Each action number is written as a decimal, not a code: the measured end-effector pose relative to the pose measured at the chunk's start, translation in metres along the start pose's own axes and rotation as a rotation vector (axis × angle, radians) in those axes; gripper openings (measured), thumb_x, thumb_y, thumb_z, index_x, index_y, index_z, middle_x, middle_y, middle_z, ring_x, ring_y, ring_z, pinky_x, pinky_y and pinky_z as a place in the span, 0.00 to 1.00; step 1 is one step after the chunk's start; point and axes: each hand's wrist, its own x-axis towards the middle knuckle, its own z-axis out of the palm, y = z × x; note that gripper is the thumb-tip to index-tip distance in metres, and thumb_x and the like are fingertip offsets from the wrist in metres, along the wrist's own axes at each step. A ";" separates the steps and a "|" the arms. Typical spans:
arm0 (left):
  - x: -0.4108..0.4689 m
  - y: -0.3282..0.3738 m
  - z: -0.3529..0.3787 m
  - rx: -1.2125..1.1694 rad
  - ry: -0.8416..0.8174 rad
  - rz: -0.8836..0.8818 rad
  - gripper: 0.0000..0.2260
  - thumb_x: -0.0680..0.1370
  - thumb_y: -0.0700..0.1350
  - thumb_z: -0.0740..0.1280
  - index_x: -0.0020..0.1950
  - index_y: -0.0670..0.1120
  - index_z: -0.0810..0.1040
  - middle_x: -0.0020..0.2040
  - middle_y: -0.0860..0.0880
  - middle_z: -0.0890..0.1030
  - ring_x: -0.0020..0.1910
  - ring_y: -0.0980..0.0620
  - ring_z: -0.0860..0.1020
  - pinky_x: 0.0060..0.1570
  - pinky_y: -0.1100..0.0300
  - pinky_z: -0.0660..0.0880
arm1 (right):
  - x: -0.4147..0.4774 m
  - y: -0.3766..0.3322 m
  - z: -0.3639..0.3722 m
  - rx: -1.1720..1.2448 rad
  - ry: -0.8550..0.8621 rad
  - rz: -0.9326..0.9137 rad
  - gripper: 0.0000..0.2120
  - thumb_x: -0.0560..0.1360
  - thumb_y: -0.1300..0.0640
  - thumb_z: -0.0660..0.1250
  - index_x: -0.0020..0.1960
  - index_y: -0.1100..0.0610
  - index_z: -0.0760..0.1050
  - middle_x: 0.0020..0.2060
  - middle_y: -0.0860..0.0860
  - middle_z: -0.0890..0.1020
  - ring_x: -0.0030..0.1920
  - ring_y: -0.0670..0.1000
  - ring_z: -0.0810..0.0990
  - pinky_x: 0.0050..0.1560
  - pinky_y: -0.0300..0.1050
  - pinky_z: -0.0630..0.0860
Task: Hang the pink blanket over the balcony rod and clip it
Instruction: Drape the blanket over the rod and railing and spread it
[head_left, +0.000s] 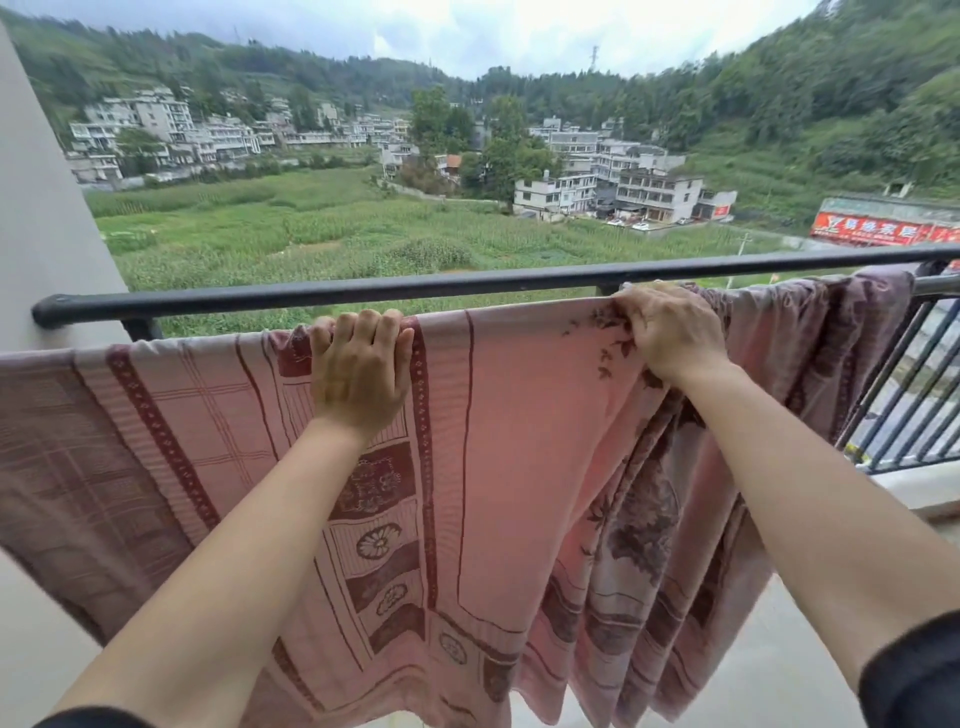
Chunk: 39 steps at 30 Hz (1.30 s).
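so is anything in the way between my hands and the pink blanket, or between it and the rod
Nothing visible. The left hand and right hand both hold the pink patterned fabric blanket at its top fold, already draped over the grey metal rod.

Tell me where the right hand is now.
In the head view, the right hand grips the pink blanket right of centre, just below the black railing.

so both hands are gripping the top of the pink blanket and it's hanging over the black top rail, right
Not quite. In the head view the black top rail is bare; the pink blanket hangs over the lower rod just below it. The left hand and right hand do grip its top edge.
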 end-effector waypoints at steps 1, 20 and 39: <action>0.000 0.002 0.001 0.005 0.004 0.000 0.16 0.84 0.50 0.53 0.57 0.42 0.77 0.46 0.44 0.78 0.45 0.43 0.72 0.53 0.46 0.64 | 0.002 0.007 -0.003 -0.040 -0.025 -0.003 0.17 0.83 0.48 0.53 0.64 0.47 0.77 0.63 0.54 0.80 0.67 0.58 0.74 0.69 0.56 0.68; 0.009 0.067 0.001 0.088 -0.164 -0.273 0.20 0.84 0.58 0.50 0.57 0.47 0.76 0.51 0.41 0.77 0.56 0.39 0.74 0.71 0.31 0.51 | 0.005 0.079 0.005 -0.063 -0.099 -0.158 0.27 0.82 0.37 0.43 0.77 0.46 0.59 0.76 0.54 0.65 0.78 0.55 0.57 0.79 0.53 0.48; 0.038 0.212 0.031 0.173 -0.265 -0.520 0.30 0.82 0.60 0.43 0.71 0.45 0.72 0.76 0.40 0.65 0.78 0.41 0.54 0.75 0.38 0.42 | 0.032 0.237 0.000 0.232 0.082 -0.110 0.30 0.83 0.37 0.41 0.79 0.50 0.56 0.75 0.54 0.68 0.77 0.55 0.60 0.76 0.59 0.41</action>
